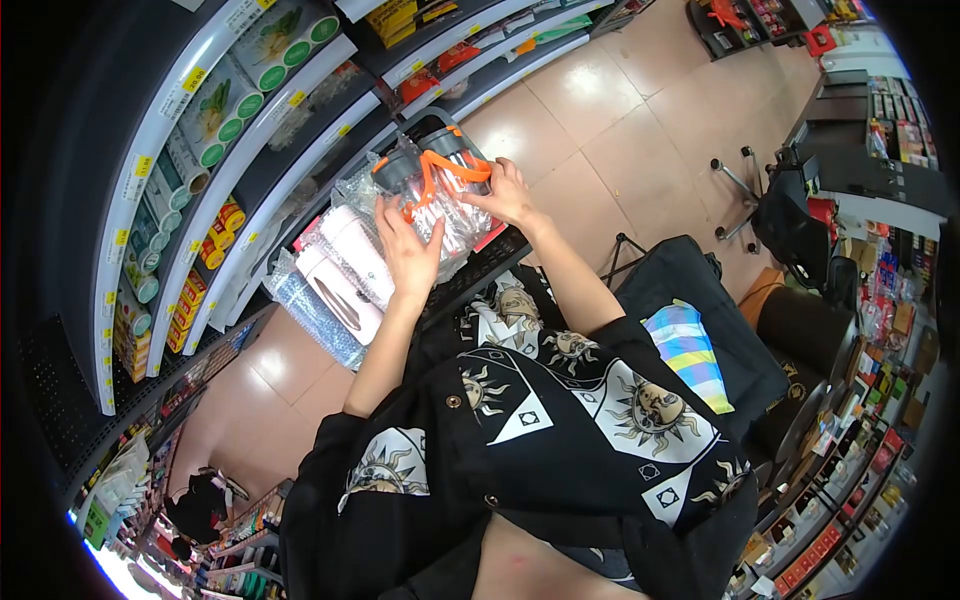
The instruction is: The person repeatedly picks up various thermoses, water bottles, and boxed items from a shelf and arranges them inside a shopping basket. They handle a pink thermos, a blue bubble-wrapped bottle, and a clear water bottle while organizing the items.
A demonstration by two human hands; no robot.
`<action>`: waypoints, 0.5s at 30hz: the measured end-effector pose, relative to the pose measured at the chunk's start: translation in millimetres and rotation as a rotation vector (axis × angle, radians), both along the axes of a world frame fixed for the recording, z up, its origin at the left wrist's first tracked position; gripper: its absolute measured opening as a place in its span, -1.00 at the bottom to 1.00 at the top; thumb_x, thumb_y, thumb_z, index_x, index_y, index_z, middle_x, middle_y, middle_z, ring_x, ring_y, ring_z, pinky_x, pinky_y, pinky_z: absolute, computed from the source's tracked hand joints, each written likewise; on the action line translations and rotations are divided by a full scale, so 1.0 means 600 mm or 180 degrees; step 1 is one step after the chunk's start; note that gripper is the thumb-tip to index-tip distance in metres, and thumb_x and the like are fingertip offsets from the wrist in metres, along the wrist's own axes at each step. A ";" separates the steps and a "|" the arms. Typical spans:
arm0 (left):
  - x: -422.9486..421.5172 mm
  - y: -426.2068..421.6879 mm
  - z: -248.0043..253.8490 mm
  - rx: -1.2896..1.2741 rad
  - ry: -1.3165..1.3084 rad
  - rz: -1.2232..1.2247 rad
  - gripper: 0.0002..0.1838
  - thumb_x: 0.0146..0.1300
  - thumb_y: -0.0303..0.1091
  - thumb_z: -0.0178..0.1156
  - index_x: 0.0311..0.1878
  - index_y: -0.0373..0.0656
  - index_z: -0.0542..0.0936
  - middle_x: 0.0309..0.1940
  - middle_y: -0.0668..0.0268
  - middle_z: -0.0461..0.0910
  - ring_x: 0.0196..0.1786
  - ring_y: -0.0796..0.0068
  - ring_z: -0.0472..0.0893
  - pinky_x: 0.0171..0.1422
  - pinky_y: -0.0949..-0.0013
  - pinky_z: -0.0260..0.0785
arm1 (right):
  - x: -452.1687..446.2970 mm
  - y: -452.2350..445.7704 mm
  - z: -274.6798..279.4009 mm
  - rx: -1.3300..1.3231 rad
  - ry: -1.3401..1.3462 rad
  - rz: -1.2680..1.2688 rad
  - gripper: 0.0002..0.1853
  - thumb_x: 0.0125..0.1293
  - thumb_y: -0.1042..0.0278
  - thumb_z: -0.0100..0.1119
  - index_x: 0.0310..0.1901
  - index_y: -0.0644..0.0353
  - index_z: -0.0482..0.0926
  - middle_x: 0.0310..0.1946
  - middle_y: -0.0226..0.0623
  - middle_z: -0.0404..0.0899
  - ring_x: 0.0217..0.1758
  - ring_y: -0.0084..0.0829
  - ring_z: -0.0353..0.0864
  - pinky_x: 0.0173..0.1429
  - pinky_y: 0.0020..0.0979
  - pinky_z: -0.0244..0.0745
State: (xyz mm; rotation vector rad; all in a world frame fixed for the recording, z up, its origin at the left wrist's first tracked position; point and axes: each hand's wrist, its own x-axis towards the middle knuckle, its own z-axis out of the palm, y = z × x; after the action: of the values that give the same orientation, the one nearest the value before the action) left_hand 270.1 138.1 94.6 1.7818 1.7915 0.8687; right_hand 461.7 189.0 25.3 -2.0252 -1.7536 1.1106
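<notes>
Left hand (408, 248): thumb spread wide from the fingers, fingertips on the plastic-wrapped bottles (405, 178) with dark lids and orange straps (460, 168). Right hand (508, 198): thumb apart from curved fingers, touching the same group on its right side. Bottles sit at the far end of a black rack (498, 250), beside the shelves (270, 190). White bottles (345, 285) and a blue bubble-wrapped item (318, 318) lie left of them. Contact under the fingertips: can't tell.
</notes>
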 end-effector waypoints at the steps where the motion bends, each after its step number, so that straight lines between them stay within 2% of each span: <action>1: -0.001 0.000 0.000 -0.0014 -0.0003 0.0026 -0.26 0.07 -0.26 0.37 0.23 -0.34 0.23 0.31 -0.22 0.08 0.35 -0.23 0.18 0.39 0.01 0.11 | 0.001 0.000 -0.001 -0.0001 0.0000 -0.0001 0.13 -0.14 -0.41 0.32 0.36 0.22 0.19 0.33 0.12 0.09 0.45 0.04 0.02 0.43 0.00 0.01; 4: -0.002 0.002 0.000 0.0005 0.0008 0.0046 -0.26 0.07 -0.25 0.38 0.23 -0.34 0.23 0.30 -0.22 0.09 0.35 -0.22 0.18 0.39 0.01 0.10 | 0.006 0.003 -0.006 -0.0181 0.0178 0.0083 0.14 -0.16 -0.46 0.30 0.36 0.21 0.21 0.37 0.16 0.02 0.49 0.06 -0.04 0.45 0.04 -0.02; 10: -0.004 0.002 -0.002 0.0022 -0.0030 0.0030 -0.26 0.08 -0.24 0.37 0.23 -0.35 0.23 0.30 -0.22 0.10 0.35 -0.22 0.18 0.40 0.03 0.09 | 0.014 0.016 0.003 -0.0503 -0.0086 0.0342 0.22 -0.20 -0.57 0.24 0.37 0.24 0.19 0.43 0.22 -0.09 0.52 0.06 -0.12 0.46 0.09 -0.09; 13: -0.004 0.003 -0.003 -0.0027 0.0008 0.0031 -0.26 0.09 -0.23 0.36 0.24 -0.35 0.22 0.30 -0.22 0.09 0.36 -0.21 0.17 0.41 0.03 0.08 | 0.015 0.018 -0.002 -0.0514 -0.0059 0.0430 0.26 -0.21 -0.60 0.22 0.37 0.30 0.15 0.43 0.23 -0.08 0.52 0.04 -0.08 0.48 0.04 -0.08; 15: -0.003 0.005 -0.003 -0.0088 0.0006 0.0033 -0.24 0.09 -0.23 0.35 0.26 -0.36 0.20 0.31 -0.22 0.08 0.36 -0.21 0.16 0.42 0.03 0.07 | 0.017 0.017 -0.007 -0.0338 0.0073 0.0283 0.27 -0.19 -0.52 0.28 0.37 0.38 0.10 0.41 0.21 -0.03 0.50 0.02 -0.03 0.49 -0.08 -0.03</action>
State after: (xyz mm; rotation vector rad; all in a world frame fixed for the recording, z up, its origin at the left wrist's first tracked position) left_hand 268.1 141.2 93.0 1.7584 1.8067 0.8424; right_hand 471.9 198.9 20.9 -2.0027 -1.8258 1.2742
